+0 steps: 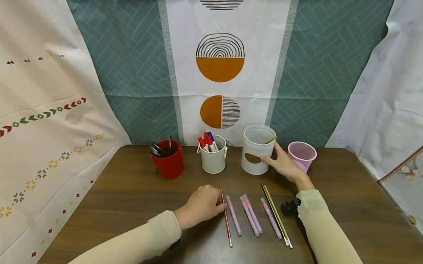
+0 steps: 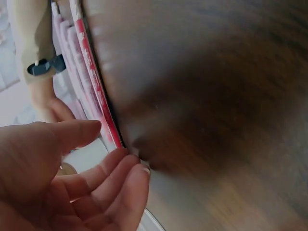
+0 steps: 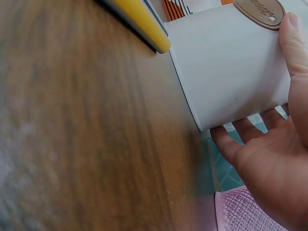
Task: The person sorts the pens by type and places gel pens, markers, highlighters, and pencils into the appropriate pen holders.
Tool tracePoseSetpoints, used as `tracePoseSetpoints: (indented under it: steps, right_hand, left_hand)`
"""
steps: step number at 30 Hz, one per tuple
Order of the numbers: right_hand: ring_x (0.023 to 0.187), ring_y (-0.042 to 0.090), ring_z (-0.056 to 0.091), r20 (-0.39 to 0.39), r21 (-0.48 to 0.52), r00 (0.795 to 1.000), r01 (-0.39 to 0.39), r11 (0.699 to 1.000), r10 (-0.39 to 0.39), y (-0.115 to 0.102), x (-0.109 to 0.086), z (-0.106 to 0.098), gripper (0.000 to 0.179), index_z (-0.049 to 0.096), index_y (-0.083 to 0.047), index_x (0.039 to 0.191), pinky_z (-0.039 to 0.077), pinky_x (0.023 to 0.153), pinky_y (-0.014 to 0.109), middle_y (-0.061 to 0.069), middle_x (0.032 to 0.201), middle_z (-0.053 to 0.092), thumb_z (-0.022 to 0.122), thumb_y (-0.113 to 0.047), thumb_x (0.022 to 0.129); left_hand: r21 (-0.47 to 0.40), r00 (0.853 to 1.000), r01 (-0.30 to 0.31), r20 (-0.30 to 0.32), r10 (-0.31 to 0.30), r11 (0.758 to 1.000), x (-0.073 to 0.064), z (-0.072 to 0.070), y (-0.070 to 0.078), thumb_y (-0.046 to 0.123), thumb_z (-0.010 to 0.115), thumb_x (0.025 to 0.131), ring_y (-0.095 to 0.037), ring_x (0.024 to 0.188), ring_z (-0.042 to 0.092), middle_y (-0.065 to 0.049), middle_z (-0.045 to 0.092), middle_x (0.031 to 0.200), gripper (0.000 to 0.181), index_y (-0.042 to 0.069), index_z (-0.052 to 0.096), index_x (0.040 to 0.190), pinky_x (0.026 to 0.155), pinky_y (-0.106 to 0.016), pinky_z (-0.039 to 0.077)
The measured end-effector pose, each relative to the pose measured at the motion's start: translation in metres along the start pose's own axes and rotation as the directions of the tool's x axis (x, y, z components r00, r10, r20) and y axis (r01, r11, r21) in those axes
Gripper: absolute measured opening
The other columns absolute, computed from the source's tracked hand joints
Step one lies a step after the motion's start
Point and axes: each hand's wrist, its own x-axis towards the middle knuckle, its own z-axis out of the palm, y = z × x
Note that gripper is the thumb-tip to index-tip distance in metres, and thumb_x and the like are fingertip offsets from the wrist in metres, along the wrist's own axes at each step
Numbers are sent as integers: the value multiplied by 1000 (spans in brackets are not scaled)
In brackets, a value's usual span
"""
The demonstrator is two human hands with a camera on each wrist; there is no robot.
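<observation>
My left hand [image 1: 202, 204] is low over the table at a red pencil [image 1: 226, 223] that lies lengthwise. In the left wrist view its thumb and bent fingers stand apart, with the fingertips right at the pencil's far end. My right hand [image 1: 283, 164] holds a tall white canister [image 1: 257, 150] by its right side. The thumb lies on the front near an oval brown tag [image 3: 260, 12], the fingers round the side. One yellow-green pencil [image 1: 270, 140] leans inside the canister, which stands upright.
Right of the red pencil lie several pink-purple pens [image 1: 234, 216], then a black pencil [image 1: 269, 202] and a yellow pencil [image 1: 278, 216]. Along the back stand a red bucket [image 1: 171, 164] with black pens, a small white bucket [image 1: 213, 162] with markers, and a pink mesh cup [image 1: 302, 152].
</observation>
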Motion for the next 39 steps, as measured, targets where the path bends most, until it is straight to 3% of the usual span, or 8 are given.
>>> tracePoseSetpoints:
  steps: [10,14,19,26,33,36,39]
  right_hand:
    - [134,32,53,2,22,1000,11,1000,-11,1,-1,1,75,26,-13,165,47,105,21,19,152,48,69,-10,104]
    - [134,32,53,-9,13,1000,1,1000,-1,1,-3,2,75,26,-12,165,47,103,20,18,152,49,70,-10,104]
    - [136,35,52,0,21,1000,4,1000,-4,-1,-3,2,76,26,-12,165,47,104,21,19,153,49,71,-10,103]
    - [136,35,53,-3,18,1000,10,1000,-10,-1,-1,2,76,27,-13,164,47,104,21,18,153,49,71,-11,103]
    - [133,32,54,-3,22,1000,14,1000,-14,-2,-2,2,74,27,-12,164,48,104,21,18,151,50,70,-8,103]
    - [134,33,54,-5,19,1000,21,1000,-21,-3,-2,2,75,27,-11,164,48,104,21,19,152,49,70,-8,103]
    - [135,34,53,-6,14,1000,16,1000,-16,-3,-2,2,77,25,-12,165,48,103,21,19,152,50,70,-10,103]
  left_hand:
    - [151,997,52,57,-61,987,2,0,15,26,81,89,-12,53,46,3,46,57,46,15,52,55,44,-30,43]
    - [155,997,58,50,-66,986,5,1,14,16,79,82,-13,54,49,1,52,58,44,15,48,51,43,-33,45]
    - [164,992,107,55,-117,981,8,-1,8,14,81,79,-23,61,63,-5,62,67,33,13,55,58,49,-39,54]
    - [116,979,162,102,-174,980,12,-4,-5,19,86,80,-18,60,53,-1,53,63,37,13,56,60,51,-35,49]
    - [89,990,123,60,-128,988,14,-9,-15,16,82,80,-14,58,43,5,44,57,41,15,51,53,48,-30,41]
    - [33,995,91,26,-92,995,16,-12,-18,13,79,82,-13,56,39,6,41,55,36,13,53,58,48,-27,36]
    - [-34,998,67,-2,-67,997,19,-16,-21,10,79,84,-12,57,44,7,47,58,26,12,59,68,50,-27,38]
